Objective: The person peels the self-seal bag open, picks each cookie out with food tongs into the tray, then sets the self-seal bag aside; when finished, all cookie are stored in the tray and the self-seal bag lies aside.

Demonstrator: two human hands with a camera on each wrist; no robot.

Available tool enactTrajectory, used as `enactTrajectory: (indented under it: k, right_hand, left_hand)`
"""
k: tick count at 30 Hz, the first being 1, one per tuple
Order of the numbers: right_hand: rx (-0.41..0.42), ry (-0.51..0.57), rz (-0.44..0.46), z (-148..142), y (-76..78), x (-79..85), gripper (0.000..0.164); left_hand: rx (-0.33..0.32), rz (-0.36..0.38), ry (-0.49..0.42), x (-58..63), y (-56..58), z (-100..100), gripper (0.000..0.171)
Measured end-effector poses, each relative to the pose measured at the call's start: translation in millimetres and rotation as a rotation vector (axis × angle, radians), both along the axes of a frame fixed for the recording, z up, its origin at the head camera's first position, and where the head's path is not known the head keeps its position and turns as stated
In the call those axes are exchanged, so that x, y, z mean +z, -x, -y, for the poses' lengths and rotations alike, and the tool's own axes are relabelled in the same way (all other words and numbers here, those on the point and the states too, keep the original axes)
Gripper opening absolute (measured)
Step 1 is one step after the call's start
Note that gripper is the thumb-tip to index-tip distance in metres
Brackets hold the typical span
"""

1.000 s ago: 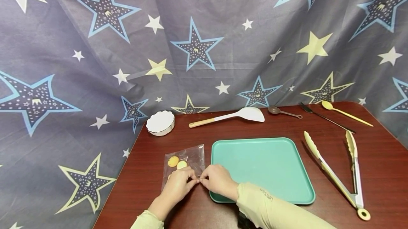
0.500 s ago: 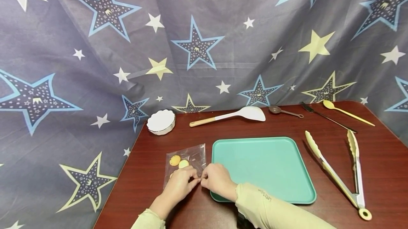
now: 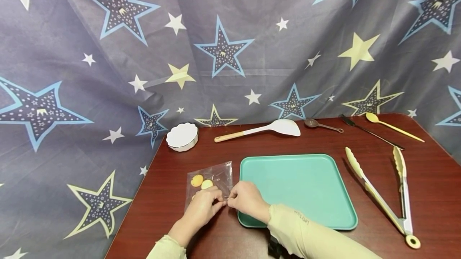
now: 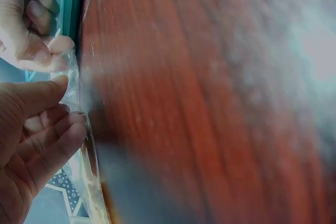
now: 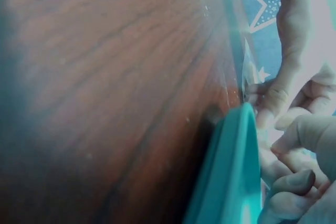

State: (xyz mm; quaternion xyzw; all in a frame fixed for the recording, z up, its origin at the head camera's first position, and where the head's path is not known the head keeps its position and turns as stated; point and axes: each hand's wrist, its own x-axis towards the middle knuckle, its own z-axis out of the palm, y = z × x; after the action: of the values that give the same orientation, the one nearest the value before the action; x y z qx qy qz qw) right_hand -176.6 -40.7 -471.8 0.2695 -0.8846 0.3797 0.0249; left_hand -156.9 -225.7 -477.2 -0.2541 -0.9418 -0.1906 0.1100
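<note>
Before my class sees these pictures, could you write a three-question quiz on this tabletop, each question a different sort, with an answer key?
1. Multiple choice: what do the left hand and right hand pinch?
a) the yellow spoon
b) the clear bag
c) the white turner
2. True or false: the white fluted dish stands on the teal tray.
3. Fill in: in the head view, the tongs lie to the ____ of the tray, arms spread apart.

Key: 1. b. 2. False; the dish stands near the far left corner of the table. 3. right.
</note>
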Motion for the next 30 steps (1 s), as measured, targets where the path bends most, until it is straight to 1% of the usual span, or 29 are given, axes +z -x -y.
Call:
enactTrajectory:
  k: [3,8,10,13,15,18,22,23,27,30]
  right_hand:
    - [-0.002,0.015,0.008,-1.3,2.2,0.1,0.019]
    - [-0.001,0.063,0.083,-1.3,3.0,-0.9,0.018]
    - [0.022,0.063,0.104,-0.7,2.7,-2.0,0.015]
    - [0.074,0.039,0.113,-0.2,2.8,-4.0,0.006]
    - [0.109,0.011,0.099,-0.7,2.8,-4.5,0.006]
    - [0.154,-0.027,0.101,-2.9,3.8,-3.0,0.008]
    - [0.195,-0.103,0.054,-5.5,5.5,-0.2,0.009]
    - [0.202,-0.129,0.023,-5.7,5.8,-0.1,0.009]
    - [0.223,-0.231,-0.149,-6.8,5.8,-0.8,0.006]
    - [0.241,-0.259,-0.207,-7.3,5.4,-1.5,0.007]
  left_hand:
    - [0.005,-0.007,-0.011,-0.1,0.1,2.1,0.031]
    - [-0.001,-0.028,-0.025,0.0,0.5,3.2,0.031]
    - [-0.001,-0.033,-0.027,0.0,0.4,3.1,0.031]
    - [0.004,-0.04,-0.025,-0.6,0.3,2.9,0.029]
    - [0.012,-0.038,-0.024,-1.2,0.1,2.9,0.029]
    - [0.03,-0.029,-0.014,-1.5,-0.3,2.8,0.028]
    - [0.043,-0.012,0.005,-1.7,-0.7,2.5,0.029]
    - [0.043,-0.013,0.01,-1.9,-0.8,2.7,0.029]
    - [0.014,-0.016,0.025,-2.5,-0.5,4.4,0.03]
    - [-0.011,0.022,0.031,-1.3,-0.2,6.1,0.028]
